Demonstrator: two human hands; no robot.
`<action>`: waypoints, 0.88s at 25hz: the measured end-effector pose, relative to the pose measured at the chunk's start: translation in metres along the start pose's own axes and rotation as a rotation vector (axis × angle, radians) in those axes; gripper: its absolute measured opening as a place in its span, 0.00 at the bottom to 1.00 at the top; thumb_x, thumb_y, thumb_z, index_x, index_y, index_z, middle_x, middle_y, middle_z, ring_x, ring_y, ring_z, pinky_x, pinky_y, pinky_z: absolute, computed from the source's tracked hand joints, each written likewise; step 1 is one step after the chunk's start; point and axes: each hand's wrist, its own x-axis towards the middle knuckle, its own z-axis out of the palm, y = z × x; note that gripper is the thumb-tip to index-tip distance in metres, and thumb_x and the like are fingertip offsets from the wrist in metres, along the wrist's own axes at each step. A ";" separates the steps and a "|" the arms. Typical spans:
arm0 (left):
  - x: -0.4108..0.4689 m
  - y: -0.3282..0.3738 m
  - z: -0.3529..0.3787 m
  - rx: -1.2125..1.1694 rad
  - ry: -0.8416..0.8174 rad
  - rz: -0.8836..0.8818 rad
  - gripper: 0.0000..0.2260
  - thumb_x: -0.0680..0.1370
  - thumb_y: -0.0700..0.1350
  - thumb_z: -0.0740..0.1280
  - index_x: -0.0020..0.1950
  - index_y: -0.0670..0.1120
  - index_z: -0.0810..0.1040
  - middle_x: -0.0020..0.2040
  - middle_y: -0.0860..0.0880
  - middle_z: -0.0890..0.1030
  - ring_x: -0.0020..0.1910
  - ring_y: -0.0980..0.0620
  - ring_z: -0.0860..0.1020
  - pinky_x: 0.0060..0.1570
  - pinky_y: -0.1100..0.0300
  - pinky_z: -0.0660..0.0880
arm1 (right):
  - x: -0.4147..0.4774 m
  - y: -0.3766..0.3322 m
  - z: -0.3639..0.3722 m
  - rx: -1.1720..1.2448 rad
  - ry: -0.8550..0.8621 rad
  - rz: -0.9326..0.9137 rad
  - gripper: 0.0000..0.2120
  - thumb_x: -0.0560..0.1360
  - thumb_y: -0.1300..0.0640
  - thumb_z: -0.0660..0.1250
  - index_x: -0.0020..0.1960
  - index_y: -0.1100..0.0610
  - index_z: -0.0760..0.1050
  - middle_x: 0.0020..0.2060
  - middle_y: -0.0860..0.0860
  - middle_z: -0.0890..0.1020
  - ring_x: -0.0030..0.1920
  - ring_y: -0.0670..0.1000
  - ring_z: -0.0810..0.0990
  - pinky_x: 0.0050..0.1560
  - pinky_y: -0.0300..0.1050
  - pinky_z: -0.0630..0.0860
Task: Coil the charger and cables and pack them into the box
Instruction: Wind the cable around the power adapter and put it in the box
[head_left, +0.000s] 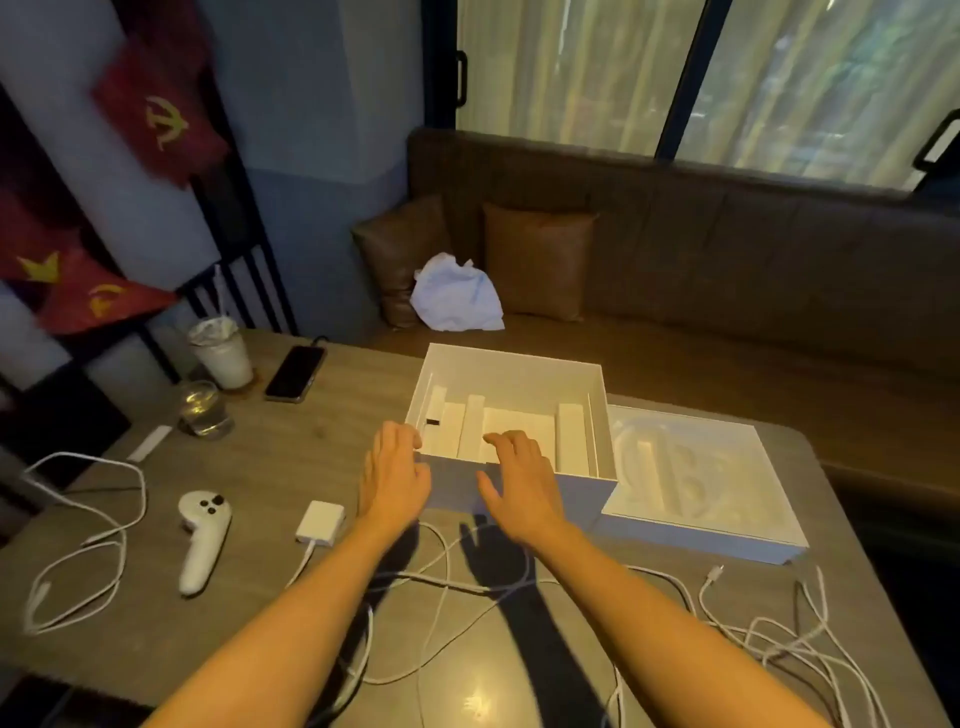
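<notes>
An open white box (519, 374) with white dividers inside stands at the table's middle. My left hand (392, 475) hovers at its near left corner, fingers apart and empty. My right hand (519, 480) reaches over the near wall, fingers spread, holding nothing. A white square charger (320, 521) lies left of my left wrist with its cable trailing toward me. Loose white cables (431, 582) run under my forearms. A tangle of white cables (789, 639) lies at the right, and another white cable (78, 545) loops at the far left.
The box's lid with a moulded white insert (696, 478) lies right of the box. A white controller (202, 540) lies on the left. A dark phone (295, 372), a drink cup (221, 353) and a water glass (203, 408) stand at the back left. A brown bench lies behind.
</notes>
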 end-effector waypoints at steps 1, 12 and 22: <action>-0.004 -0.013 -0.004 0.129 -0.048 -0.053 0.10 0.73 0.34 0.63 0.53 0.42 0.72 0.55 0.42 0.72 0.53 0.42 0.72 0.45 0.55 0.67 | -0.005 -0.003 0.005 -0.056 -0.008 -0.005 0.20 0.77 0.51 0.62 0.67 0.56 0.67 0.63 0.55 0.72 0.61 0.56 0.71 0.60 0.49 0.71; -0.021 -0.122 0.010 0.392 -0.426 -0.449 0.24 0.76 0.42 0.65 0.71 0.51 0.63 0.68 0.39 0.63 0.66 0.38 0.64 0.63 0.48 0.69 | -0.016 -0.004 0.044 -0.108 -0.277 0.116 0.18 0.77 0.54 0.62 0.65 0.57 0.67 0.63 0.56 0.70 0.58 0.57 0.73 0.59 0.51 0.74; 0.000 -0.090 -0.037 -0.001 -0.818 -0.420 0.25 0.62 0.41 0.78 0.48 0.50 0.65 0.50 0.43 0.76 0.44 0.47 0.79 0.27 0.59 0.78 | -0.007 0.002 0.047 0.229 -0.669 0.267 0.09 0.76 0.56 0.65 0.55 0.57 0.74 0.56 0.58 0.79 0.55 0.58 0.79 0.60 0.53 0.76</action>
